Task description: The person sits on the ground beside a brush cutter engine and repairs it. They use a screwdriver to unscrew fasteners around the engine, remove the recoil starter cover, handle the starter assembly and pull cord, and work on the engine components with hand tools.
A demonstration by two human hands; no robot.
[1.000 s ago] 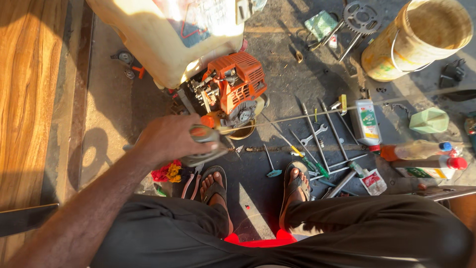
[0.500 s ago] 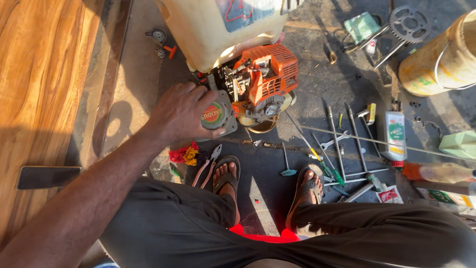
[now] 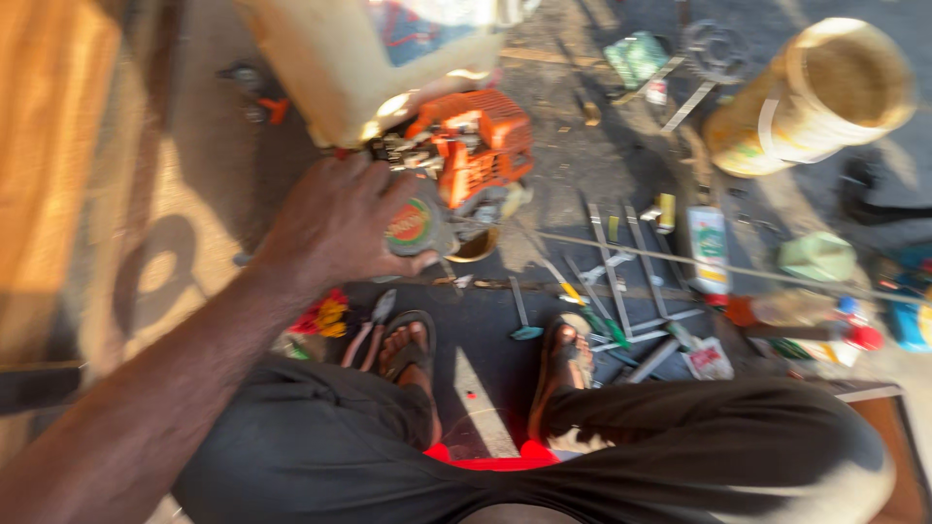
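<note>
Littered workshop floor (image 3: 505, 320) | left hand (image 3: 335, 218) clasped around grey round cover (image 3: 417, 225) | orange engine (image 3: 471, 146) just beyond

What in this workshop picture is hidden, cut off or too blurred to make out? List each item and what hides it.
- Left hand: its fingers cover part of the grey round part, head view.
- Right hand: outside the frame.
- Cream tank: cut off by the top edge.
- Loose tools on the ground: motion blur hides their types.
- Orange engine: blurred detail.
</note>
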